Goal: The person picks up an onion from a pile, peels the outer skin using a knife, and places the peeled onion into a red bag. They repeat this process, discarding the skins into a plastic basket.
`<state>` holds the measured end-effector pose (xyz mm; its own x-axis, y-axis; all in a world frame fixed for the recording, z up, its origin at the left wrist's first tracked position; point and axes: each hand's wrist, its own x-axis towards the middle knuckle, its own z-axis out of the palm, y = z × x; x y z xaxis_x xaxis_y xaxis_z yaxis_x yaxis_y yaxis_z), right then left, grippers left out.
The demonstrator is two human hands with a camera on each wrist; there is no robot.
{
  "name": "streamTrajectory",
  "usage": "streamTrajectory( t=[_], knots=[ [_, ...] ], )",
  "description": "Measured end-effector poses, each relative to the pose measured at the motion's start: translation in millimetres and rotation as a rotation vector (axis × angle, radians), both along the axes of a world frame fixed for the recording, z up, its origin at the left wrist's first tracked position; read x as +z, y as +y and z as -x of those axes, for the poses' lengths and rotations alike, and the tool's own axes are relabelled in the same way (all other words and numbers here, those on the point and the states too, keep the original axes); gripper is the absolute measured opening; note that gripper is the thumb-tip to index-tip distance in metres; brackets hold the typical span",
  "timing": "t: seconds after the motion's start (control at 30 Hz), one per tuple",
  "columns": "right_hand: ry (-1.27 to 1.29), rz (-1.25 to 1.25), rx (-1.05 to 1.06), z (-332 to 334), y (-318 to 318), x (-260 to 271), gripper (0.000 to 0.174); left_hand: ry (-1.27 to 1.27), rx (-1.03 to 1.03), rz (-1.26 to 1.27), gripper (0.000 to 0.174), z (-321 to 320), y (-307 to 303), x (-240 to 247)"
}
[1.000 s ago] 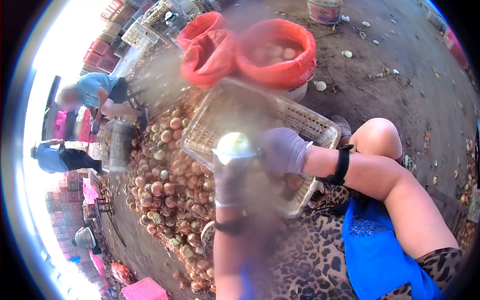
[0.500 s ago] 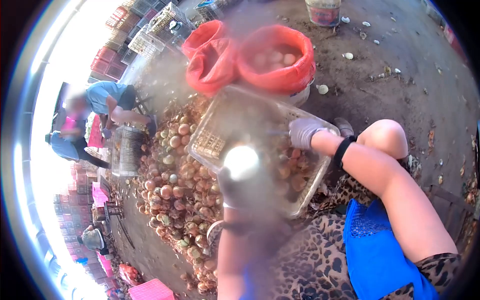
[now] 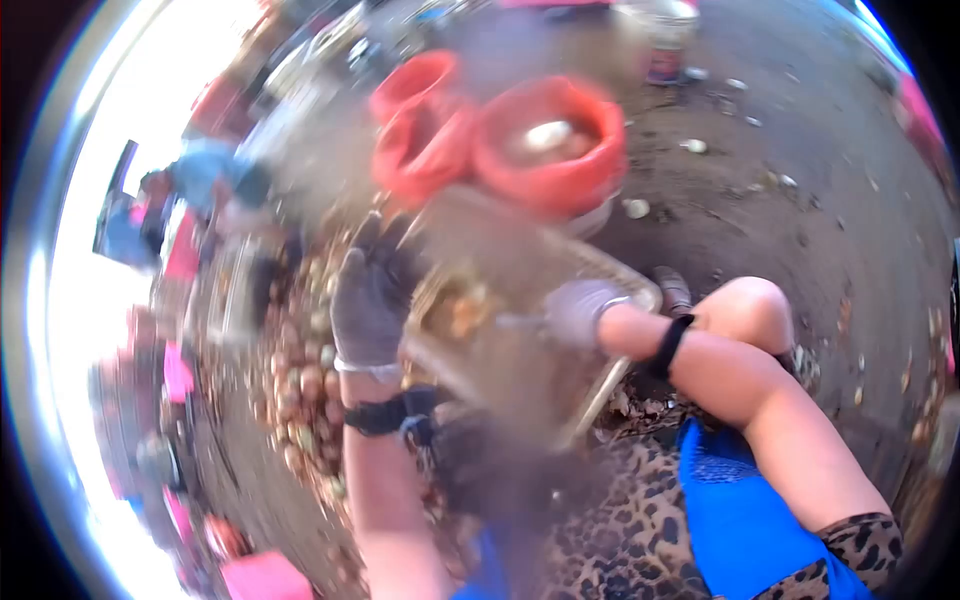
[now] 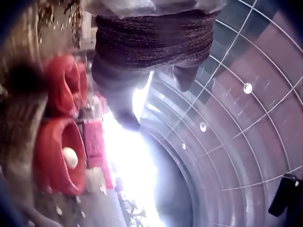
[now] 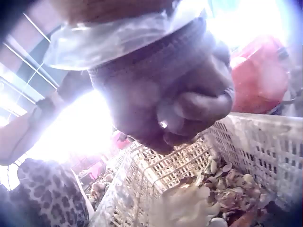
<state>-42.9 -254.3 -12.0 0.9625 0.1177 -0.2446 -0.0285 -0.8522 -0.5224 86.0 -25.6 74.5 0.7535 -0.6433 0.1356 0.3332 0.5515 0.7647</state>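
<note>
My gloved left hand is raised over the crate's left side, holding nothing; its fingers extend in the left wrist view. A pale round onion appears at the mouth of the round red bag, and the left wrist view shows this onion against the red bag too. Over the plastic crate, my gloved right hand grips a thin, blurred tool. The right wrist view shows its fingers curled above the crate, with the tool mostly hidden.
Onions lie heaped left of the crate. Another red bag stands behind it, and a bucket at the back. Skins and scraps lie in the crate. A person sits at the left.
My left hand has moved left and up from over the crate and let go of the pale onion, which is now at the red bag. My right hand has shifted slightly left and down.
</note>
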Motion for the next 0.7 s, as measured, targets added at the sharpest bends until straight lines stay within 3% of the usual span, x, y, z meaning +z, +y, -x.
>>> streamTrajectory(
  t=[0.03, 0.1, 0.17, 0.27, 0.3, 0.37, 0.4, 0.47, 0.53, 0.63, 0.7],
  knots=[
    [0.038, 0.136, 0.143, -5, 0, 5, 0.026, -0.032, 0.055, -0.062, 0.048, 1, 37, -6],
    [0.130, 0.129, 0.128, -5, 10, 8, 0.024, 0.042, 0.321, -0.226, 0.041, 21, 123, -29],
    [0.059, 0.192, 0.113, -3, 15, -18, 0.026, 0.117, 0.533, -0.321, 0.037, 46, 226, -80],
    [0.107, 0.275, 0.135, 3, 27, -29, 0.027, 0.382, 0.858, -0.477, 0.022, 95, 333, -177],
    [0.172, 0.287, 0.130, 3, 30, -35, 0.029, 0.445, 0.921, -0.547, 0.018, 114, 354, -202],
    [0.237, 0.296, 0.139, 1, 39, -45, 0.030, 0.607, 0.984, -0.696, 0.014, 145, 340, -220],
    [0.247, 0.305, 0.155, -3, 45, -47, 0.030, 0.582, 0.968, -0.806, 0.024, 151, 367, -280],
    [0.254, 0.325, 0.167, -8, 55, -47, 0.030, 0.082, 0.907, -1.296, 0.029, 148, 376, -347],
    [0.209, 0.299, 0.160, -11, 62, -53, 0.030, 0.235, 0.849, -1.434, 0.030, 130, 323, -324],
    [0.079, 0.272, 0.188, -16, 65, -67, 0.029, 0.330, 0.494, -1.520, 0.030, 101, 292, -328],
    [0.089, 0.238, 0.171, -18, 74, -65, 0.030, 0.007, 0.317, -2.195, 0.029, 85, 275, -328]
  ],
)
